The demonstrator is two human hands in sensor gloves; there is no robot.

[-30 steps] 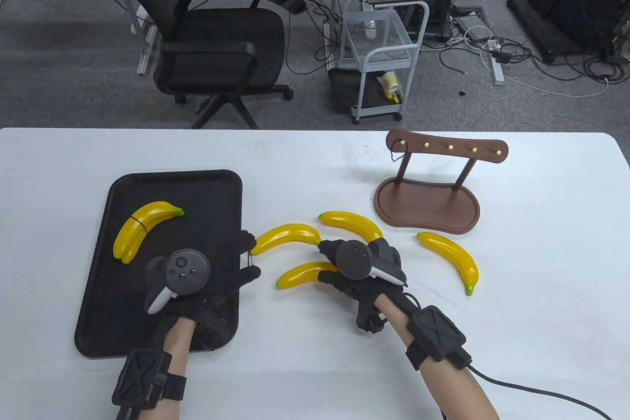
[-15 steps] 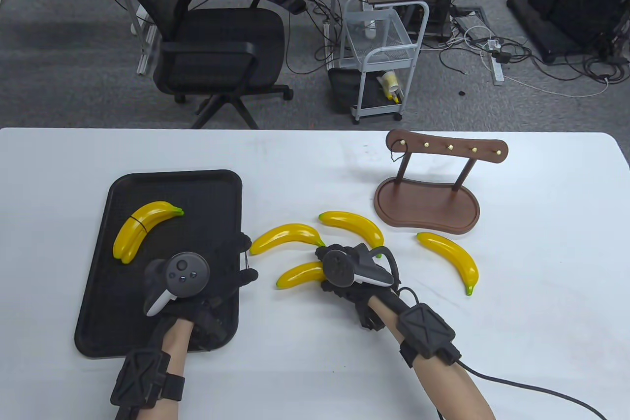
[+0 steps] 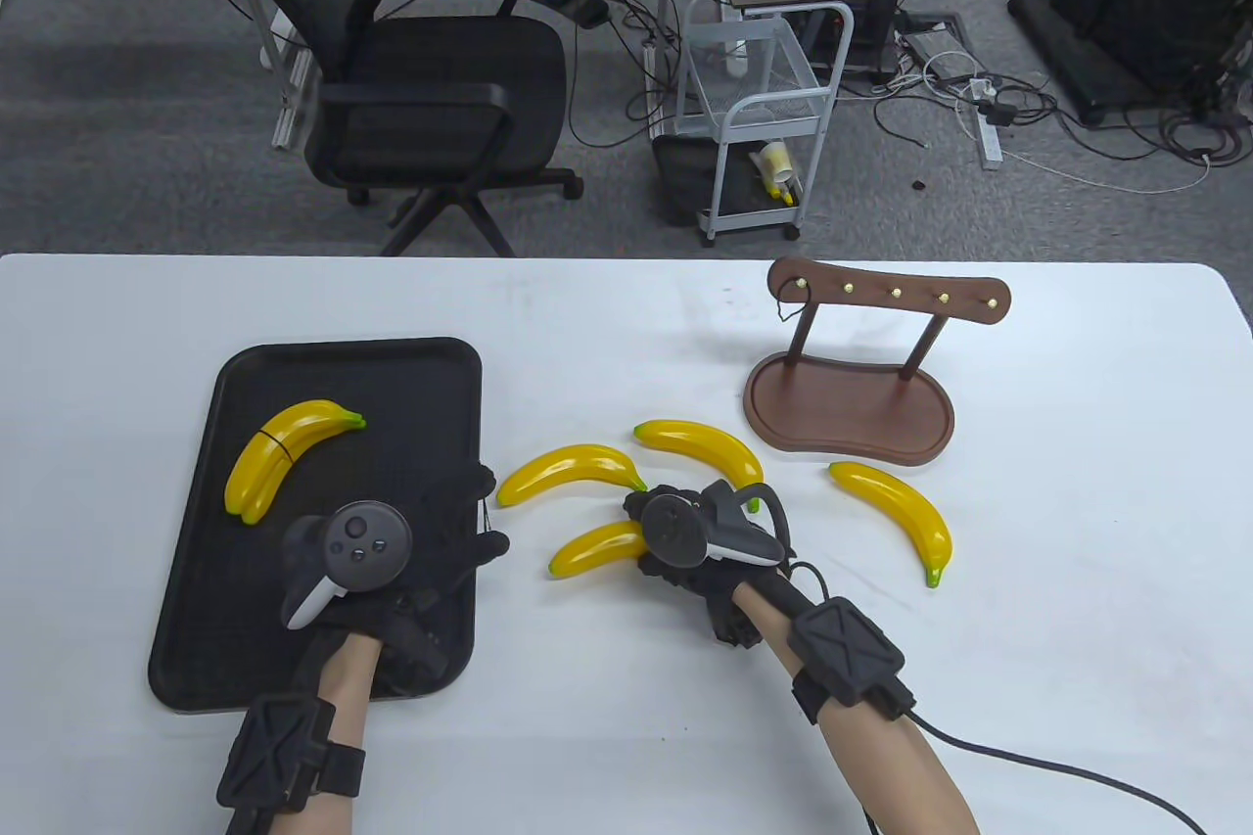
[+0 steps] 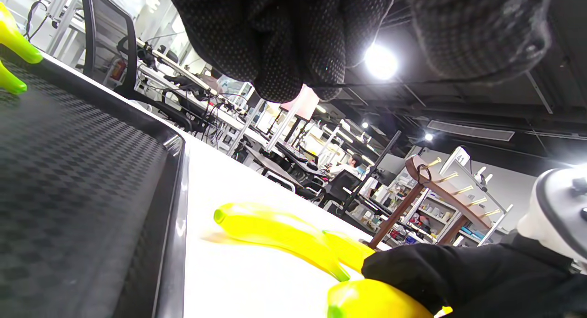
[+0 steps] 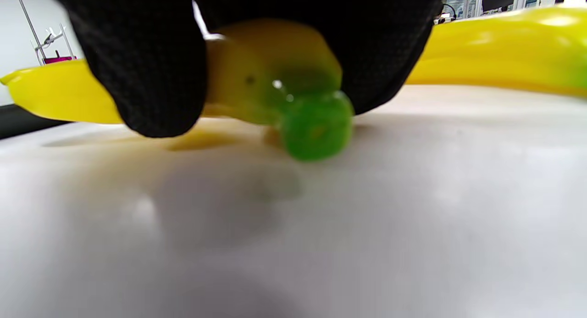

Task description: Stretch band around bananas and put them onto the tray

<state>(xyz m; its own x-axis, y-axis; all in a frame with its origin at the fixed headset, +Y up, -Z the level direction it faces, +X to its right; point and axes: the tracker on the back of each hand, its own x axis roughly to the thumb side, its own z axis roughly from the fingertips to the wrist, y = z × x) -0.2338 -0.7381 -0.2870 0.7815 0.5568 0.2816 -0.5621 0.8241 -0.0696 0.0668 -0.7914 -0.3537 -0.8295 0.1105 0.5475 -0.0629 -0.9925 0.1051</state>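
Black tray (image 3: 445, 365) lying flat near the bench's left edge, carrying a banded pair of yellow bananas (image 3: 284, 455) toward its far left corner. Four loose yellow bananas mid-bench: nearest banana (image 3: 592, 549) gripped at its green-tipped right end by the right hand (image 3: 700, 541), another (image 3: 568, 471) just beyond it, a third (image 3: 700, 445) farther right, the fourth (image 3: 896, 514) well apart to the right. Thin dark band (image 3: 487, 522) stretched between the left hand (image 3: 421, 551) fingers at the tray's right edge.
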